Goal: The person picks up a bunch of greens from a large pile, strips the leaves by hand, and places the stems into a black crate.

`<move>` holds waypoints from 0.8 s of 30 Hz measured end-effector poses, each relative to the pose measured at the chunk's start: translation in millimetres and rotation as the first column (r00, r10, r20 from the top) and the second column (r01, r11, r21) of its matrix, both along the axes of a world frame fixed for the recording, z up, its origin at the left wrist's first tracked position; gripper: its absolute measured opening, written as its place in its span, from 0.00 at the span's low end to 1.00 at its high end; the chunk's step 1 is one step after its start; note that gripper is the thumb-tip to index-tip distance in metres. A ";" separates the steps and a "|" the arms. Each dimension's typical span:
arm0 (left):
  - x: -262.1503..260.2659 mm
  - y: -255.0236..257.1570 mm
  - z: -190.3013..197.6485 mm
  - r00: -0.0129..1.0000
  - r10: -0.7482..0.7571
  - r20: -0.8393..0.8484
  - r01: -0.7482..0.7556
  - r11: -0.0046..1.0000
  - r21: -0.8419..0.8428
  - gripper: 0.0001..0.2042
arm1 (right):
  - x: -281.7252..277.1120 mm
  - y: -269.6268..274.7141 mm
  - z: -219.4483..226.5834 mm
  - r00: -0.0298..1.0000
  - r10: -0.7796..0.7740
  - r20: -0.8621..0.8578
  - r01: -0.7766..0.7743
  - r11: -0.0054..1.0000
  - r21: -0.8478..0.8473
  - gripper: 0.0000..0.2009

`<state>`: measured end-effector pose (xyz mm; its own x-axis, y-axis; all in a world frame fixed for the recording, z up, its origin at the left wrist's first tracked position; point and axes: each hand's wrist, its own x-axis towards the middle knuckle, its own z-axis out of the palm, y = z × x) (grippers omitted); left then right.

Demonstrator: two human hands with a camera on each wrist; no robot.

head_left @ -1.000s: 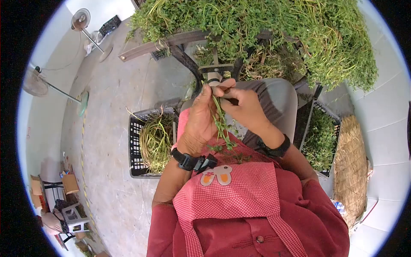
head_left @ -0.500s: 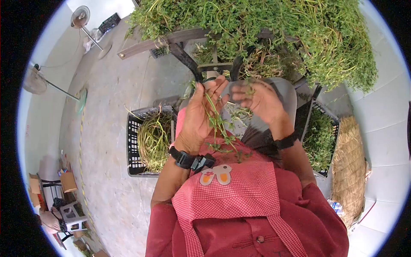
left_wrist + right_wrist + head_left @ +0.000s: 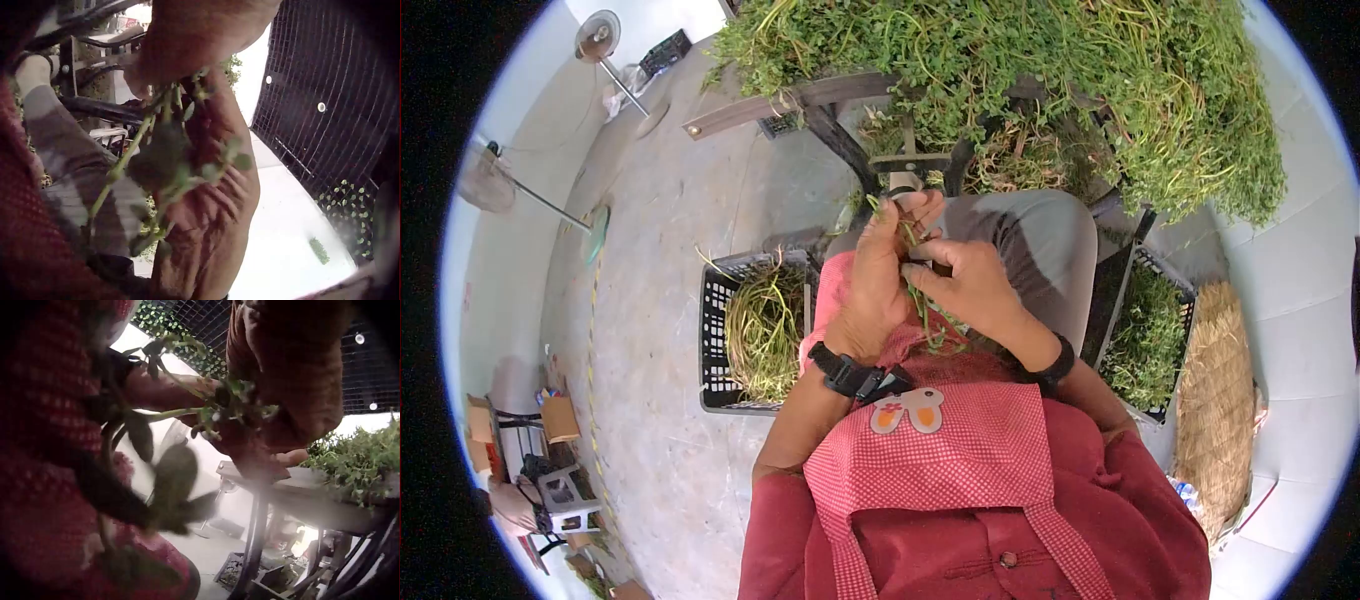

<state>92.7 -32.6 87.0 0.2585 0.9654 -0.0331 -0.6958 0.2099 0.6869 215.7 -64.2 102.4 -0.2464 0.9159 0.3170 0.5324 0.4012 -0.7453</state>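
1. Bent over my work, I grip a small bunch of slim green leafy stems (image 3: 119, 170) in my left hand (image 3: 872, 290), thumb closed on its upper end, the leafy part hanging in front of my red-and-white checked apron (image 3: 960, 430).
2. My right hand (image 3: 985, 300) meets the bunch midway, thumb and forefinger appearing to pinch the stems beside my left palm; the exact contact is partly hidden.
3. The step in hand, as I judge it, is fingertip picking and sorting, one hand steadying the bunch while the other works along it. The next move calls for a firm hold by my left thumb and a light, precise pinch by my right fingers, lest the tender stems crush.
4. On my left, a black lattice-sided plastic crate (image 3: 714, 352) on the grey floor (image 3: 655, 340) holds long, pale yellow-green stems, some poking over its rim.
5. On my right, a second black plastic crate (image 3: 1188, 302) contains darker, leafier greens, beside an upright-looking tan straw bundle (image 3: 1215, 380).
6. Ahead, a brown wood-edged table (image 3: 745, 113) bears a thick heap of tangled greens (image 3: 1000, 50), spilling over its near edge.
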 end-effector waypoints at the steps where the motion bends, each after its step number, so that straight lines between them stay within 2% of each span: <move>1: 1.6 -0.8 -0.3 1.000 0.011 0.007 -0.011 1.000 0.007 0.20 | -1.6 -0.3 0.4 1.000 -0.019 0.004 0.019 1.000 -0.008 0.12; 4: -0.2 0.1 -2.0 0.999 -0.048 0.012 0.049 0.994 -0.102 0.22 | -5.9 1.1 3.1 0.999 -0.042 0.020 0.042 0.999 -0.006 0.10; 8: 0.3 -2.5 0.3 0.999 -0.045 0.023 0.047 0.994 -0.099 0.21 | -6.1 3.7 3.1 0.998 -0.047 0.050 0.046 0.999 0.015 0.09; 13: 3.3 -3.7 12.3 0.999 0.033 -0.034 -0.034 0.998 -0.047 0.22 | -6.8 4.2 6.0 0.996 -0.015 0.085 0.012 0.999 0.038 0.08; 16: -2.3 -4.1 15.1 0.999 0.012 -0.039 -0.014 0.999 -0.042 0.22 | -9.0 8.1 6.6 0.985 -0.068 0.159 0.059 0.996 0.061 0.09; 17: -3.3 -4.1 16.9 0.999 0.013 -0.038 -0.014 0.999 -0.042 0.22 | -8.2 9.4 6.9 0.986 -0.083 -0.147 0.064 0.989 -0.133 0.10; 18: -3.7 -4.8 18.9 0.995 -0.064 0.074 0.066 0.997 -0.035 0.22 | -6.5 10.7 6.8 0.891 -0.150 -0.429 0.008 0.949 -0.315 0.12; 19: -3.9 -5.9 19.0 0.973 -0.139 0.185 0.146 0.989 -0.022 0.22 | 0.5 13.4 6.0 0.892 -0.153 -0.426 0.010 0.948 -0.319 0.12; 20: -5.4 -3.9 15.8 0.972 -0.141 0.187 0.148 0.989 -0.024 0.22 | 10.8 18.1 5.4 0.716 -0.279 -0.639 -0.122 0.852 -0.509 0.11; 21: -7.7 0.4 13.3 0.960 -0.134 0.247 0.140 0.990 -0.009 0.22 | 16.4 20.9 5.5 0.486 -0.441 -0.755 -0.304 0.724 -0.619 0.11; 22: -9.7 3.1 12.1 0.944 -0.127 0.306 0.132 0.991 0.006 0.22 | 15.8 20.4 9.7 0.364 -0.538 -0.760 -0.155 0.770 -0.619 0.08; 23: -11.7 4.8 11.8 0.943 -0.130 0.307 0.133 0.991 0.011 0.22 | 26.8 26.5 5.5 0.365 -0.536 -0.761 -0.153 0.772 -0.617 0.08; 24: -13.9 4.3 15.5 0.943 -0.083 0.323 0.097 0.995 -0.028 0.22 | 38.9 32.1 9.6 0.233 -0.396 -0.888 -0.372 0.808 -0.458 0.08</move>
<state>78.8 -28.2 102.5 0.3482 0.9371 0.0250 -0.8548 0.3064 0.4189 254.6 -32.1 111.9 -0.1127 0.9758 -0.1874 -0.6949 -0.2122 -0.6870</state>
